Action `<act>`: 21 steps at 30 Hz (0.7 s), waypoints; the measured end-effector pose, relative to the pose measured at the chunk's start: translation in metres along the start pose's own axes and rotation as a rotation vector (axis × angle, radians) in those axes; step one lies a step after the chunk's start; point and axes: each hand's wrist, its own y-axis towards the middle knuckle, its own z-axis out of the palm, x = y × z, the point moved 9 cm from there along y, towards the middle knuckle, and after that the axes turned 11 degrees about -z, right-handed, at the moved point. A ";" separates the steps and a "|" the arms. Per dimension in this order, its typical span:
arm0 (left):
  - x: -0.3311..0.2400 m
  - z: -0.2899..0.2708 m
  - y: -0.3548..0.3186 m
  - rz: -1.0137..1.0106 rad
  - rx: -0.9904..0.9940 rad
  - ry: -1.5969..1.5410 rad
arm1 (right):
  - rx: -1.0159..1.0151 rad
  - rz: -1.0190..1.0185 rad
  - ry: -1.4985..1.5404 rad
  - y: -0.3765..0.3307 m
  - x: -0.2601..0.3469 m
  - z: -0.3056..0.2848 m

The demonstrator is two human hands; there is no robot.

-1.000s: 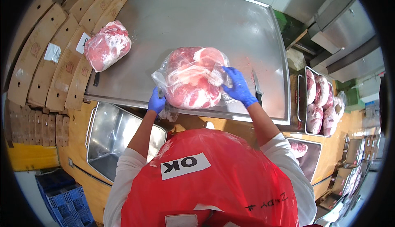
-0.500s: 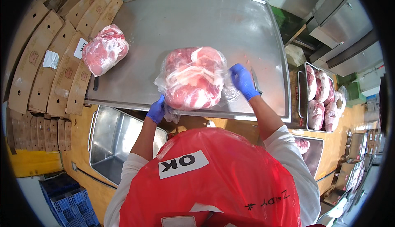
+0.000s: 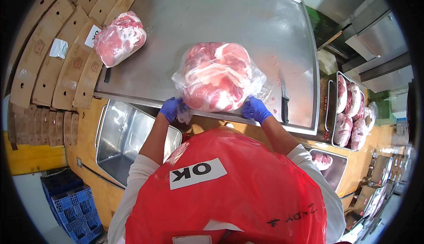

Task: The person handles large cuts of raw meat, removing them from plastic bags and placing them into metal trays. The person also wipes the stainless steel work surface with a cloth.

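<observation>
A large piece of raw meat [image 3: 216,77] lies near the front edge of the steel table [image 3: 216,12], wrapped in clear plastic film [image 3: 258,79]. Both my hands wear blue gloves. My left hand [image 3: 171,109] is closed on loose film at the meat's near left corner. At the near right corner, my right hand [image 3: 256,109] has its fingers curled in on the film beside the meat; its fingertips are partly hidden. To the right of that hand rests a knife [image 3: 284,98] with a black handle. Another piece of meat [image 3: 120,39] sits at the table's left side.
Flattened cardboard boxes [image 3: 62,54] line the left side. Below the table's front left stands a deep steel bin [image 3: 123,131]. On the right, a steel tray [image 3: 327,111] holds several pieces of meat, with a lower tray [image 3: 338,177] nearer me. Blue pallets [image 3: 79,213] stand at lower left.
My right hand has come inward from beside the knife to the meat's near right corner, leaving the whole knife visible. My left hand stays at the near left corner. The view has shifted slightly.
</observation>
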 end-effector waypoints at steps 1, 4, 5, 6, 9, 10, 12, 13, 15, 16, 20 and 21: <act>0.003 0.015 -0.005 -0.071 0.104 -0.066 | 0.108 0.107 0.105 -0.008 -0.004 0.013; 0.009 0.048 -0.015 -0.182 0.313 -0.142 | 0.423 0.227 0.358 -0.030 0.006 0.051; 0.015 0.038 -0.011 -0.146 0.304 -0.092 | 0.524 0.171 0.434 -0.040 0.023 0.070; 0.021 0.032 -0.007 -0.118 0.297 -0.044 | 0.575 -0.010 0.504 -0.054 0.051 0.091; 0.044 0.025 0.003 -0.245 0.325 -0.081 | 0.614 -0.069 0.757 -0.045 0.067 0.098; 0.022 0.034 -0.003 0.106 0.352 0.298 | 0.576 -0.120 0.742 -0.024 0.058 0.091; 0.002 0.060 -0.016 0.523 0.283 0.822 | 0.489 -0.207 0.691 0.012 0.042 0.073; -0.003 0.066 -0.014 0.575 0.194 0.968 | 0.444 -0.238 0.657 0.020 0.035 0.065; 0.011 0.034 -0.007 0.049 -0.154 0.744 | 0.438 -0.212 0.619 0.017 0.036 0.067; 0.005 0.049 -0.014 0.032 -0.191 0.976 | 0.431 -0.220 0.601 0.023 0.033 0.058; -0.017 0.088 -0.096 0.017 -0.022 0.375 | 0.385 -0.180 0.572 0.013 0.030 0.046; -0.031 0.097 -0.113 0.067 0.075 0.293 | 0.387 -0.181 0.554 0.003 0.037 0.043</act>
